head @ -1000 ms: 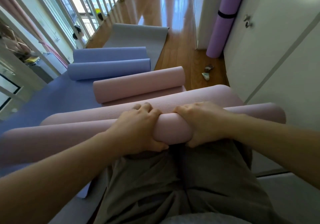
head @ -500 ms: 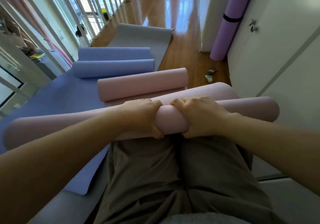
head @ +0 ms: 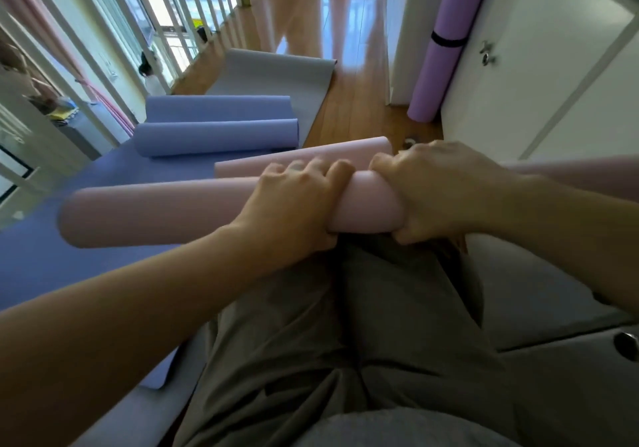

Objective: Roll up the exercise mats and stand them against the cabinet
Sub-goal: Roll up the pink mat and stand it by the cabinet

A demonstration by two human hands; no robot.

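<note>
Fingers of left hand (head: pixel 294 211) and right hand (head: pixel 439 191) tight around pink rolled mat (head: pixel 155 215), right end cut off past forearm (head: pixel 570 211)

Wearer's body, head view. Left hand (head: pixel 294 211) and right hand (head: pixel 446 191): bare, the fingers (head: pixel 340 170) uncovered, their outlines slightly blurred. Left forearm (head: pixel 138 308) and right forearm (head: pixel 570 225): bare along all of their visible length, out to the frame edges. Trousers (head: pixel 345 343): olive-grey, matte cloth of loose cut, marked by deep slanting creases, with a dark fold running down between the two legs; the cloth bunches into heavier wrinkles toward the waist. Upper garment (head: pixel 397 429): lighter grey, smooth, seen only as a rounded strip at the bottom of the view, where its lower edge overlaps the top of the trousers.
</note>
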